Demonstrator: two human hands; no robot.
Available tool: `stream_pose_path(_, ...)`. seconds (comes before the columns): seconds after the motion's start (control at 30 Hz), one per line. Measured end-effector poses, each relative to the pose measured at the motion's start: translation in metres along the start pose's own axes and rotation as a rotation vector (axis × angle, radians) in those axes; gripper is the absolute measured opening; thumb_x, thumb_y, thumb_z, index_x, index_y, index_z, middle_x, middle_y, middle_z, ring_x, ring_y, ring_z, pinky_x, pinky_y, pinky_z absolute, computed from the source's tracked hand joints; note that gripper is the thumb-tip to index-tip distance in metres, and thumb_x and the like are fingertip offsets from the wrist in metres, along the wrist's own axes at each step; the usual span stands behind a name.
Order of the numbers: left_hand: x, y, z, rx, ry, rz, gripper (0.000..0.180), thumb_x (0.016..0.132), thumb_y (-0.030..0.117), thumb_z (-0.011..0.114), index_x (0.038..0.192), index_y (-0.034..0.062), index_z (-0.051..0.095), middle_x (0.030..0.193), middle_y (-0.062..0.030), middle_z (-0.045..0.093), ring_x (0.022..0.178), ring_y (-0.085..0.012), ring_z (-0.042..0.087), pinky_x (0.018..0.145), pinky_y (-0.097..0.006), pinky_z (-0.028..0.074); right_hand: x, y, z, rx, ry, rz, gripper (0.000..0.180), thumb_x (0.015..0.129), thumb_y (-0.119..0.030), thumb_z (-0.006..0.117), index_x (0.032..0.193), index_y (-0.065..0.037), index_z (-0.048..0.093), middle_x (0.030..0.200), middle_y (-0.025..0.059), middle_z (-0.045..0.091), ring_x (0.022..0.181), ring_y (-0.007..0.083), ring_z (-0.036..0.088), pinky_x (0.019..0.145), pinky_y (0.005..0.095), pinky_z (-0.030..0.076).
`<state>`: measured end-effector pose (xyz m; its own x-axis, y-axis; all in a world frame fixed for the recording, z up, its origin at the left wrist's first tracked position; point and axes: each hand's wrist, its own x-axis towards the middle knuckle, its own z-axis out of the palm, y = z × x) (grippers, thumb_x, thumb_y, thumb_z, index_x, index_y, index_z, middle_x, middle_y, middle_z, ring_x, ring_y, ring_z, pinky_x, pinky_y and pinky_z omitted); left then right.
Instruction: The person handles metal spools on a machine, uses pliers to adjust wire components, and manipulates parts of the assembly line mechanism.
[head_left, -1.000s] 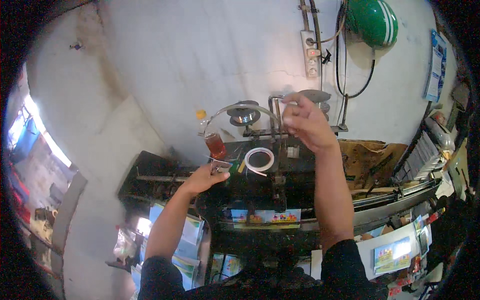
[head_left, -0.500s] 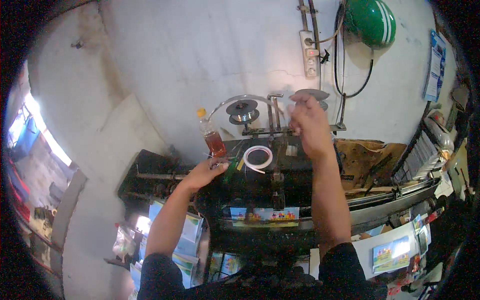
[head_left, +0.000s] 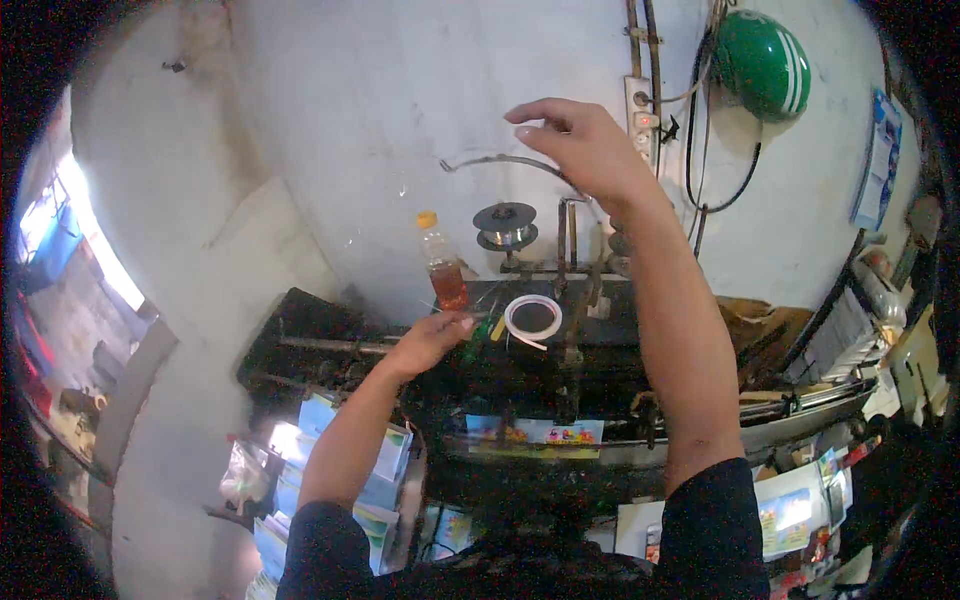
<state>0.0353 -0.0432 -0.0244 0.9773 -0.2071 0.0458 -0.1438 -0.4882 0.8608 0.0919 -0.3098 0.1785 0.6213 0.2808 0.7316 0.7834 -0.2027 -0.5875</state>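
My left hand (head_left: 428, 343) is low over the dark machine top, thumb and fingers pressed together; whatever they grip is too small to make out. Close beside it are a bottle (head_left: 447, 278) of reddish-brown liquid with a yellow cap, a green object (head_left: 476, 341), and a white ring-shaped coil (head_left: 512, 327). Up in front of the wall is my right hand (head_left: 585, 150), thumb and forefinger tips brought close in a pinch, with nothing plainly visible between them. Below it curves a thin metal arm (head_left: 510, 159). A spool of shiny wire (head_left: 505, 228) sits behind the bottle and coil.
A second spool (head_left: 619, 250) is partly hidden behind my right forearm. A power strip (head_left: 640, 110) and a green helmet (head_left: 763, 65) hang on the wall. Printed sheets (head_left: 535, 431) lie at the machine's front, and stacked papers (head_left: 375, 465) stand by my left arm.
My right hand has risen and moved left, away from the right spool. The curved metal arm now stands clear of the bottle. My left hand stays beside the bottle. The whole view has shifted slightly.
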Motion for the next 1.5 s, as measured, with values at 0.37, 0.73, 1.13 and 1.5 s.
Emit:
stream_pose_path(0.37, 0.002, 0.006, 0.002, -0.129, 0.083, 0.133, 0.051, 0.095, 0.037, 0.054, 0.132, 0.0034, 0.044, 0.111, -0.0115, 0.059, 0.096, -0.0162, 0.056, 0.085, -0.031, 0.045, -0.009, -0.030, 0.015, -0.520, -0.393, -0.229, 0.025, 0.081, -0.020, 0.065, 0.098, -0.003, 0.068, 0.075, 0.0096, 0.057, 0.066, 0.0186, 0.052, 0.060, 0.0316, 0.042)
stream_pose_path(0.73, 0.009, 0.033, 0.003, -0.430, 0.042, 0.160, 0.053, 0.092, 0.041, 0.058, 0.131, 0.0064, 0.049, 0.096, -0.0041, 0.059, 0.088, -0.0126, 0.054, 0.073, -0.027, 0.045, -0.024, -0.026, 0.052, -0.458, -0.351, -0.385, 0.014, 0.078, -0.014, 0.066, 0.085, -0.002, 0.064, 0.074, 0.0109, 0.057, 0.064, 0.0220, 0.055, 0.059, 0.0340, 0.043)
stream_pose_path(1.13, 0.040, 0.026, 0.026, -1.343, -0.141, 0.328, 0.046, 0.095, 0.036, 0.055, 0.132, 0.0109, 0.046, 0.066, 0.0087, 0.034, 0.052, -0.0024, 0.029, 0.045, -0.020, 0.024, -0.018, -0.033, 0.084, -0.685, -0.514, -0.220, 0.018, 0.076, -0.018, 0.065, 0.083, -0.002, 0.065, 0.078, 0.0141, 0.061, 0.070, 0.0281, 0.059, 0.063, 0.0367, 0.046)
stream_pose_path(1.5, 0.043, 0.027, 0.032, -1.641, 0.003, 0.409, 0.022, 0.093, 0.027, 0.060, 0.111, 0.0148, 0.056, 0.062, 0.0082, 0.037, 0.049, -0.0042, 0.031, 0.044, -0.021, 0.024, -0.006, -0.034, 0.080, -0.617, -0.557, -0.025, 0.019, 0.082, -0.019, 0.064, 0.085, 0.000, 0.064, 0.079, 0.0122, 0.064, 0.069, 0.0228, 0.060, 0.064, 0.0344, 0.046)
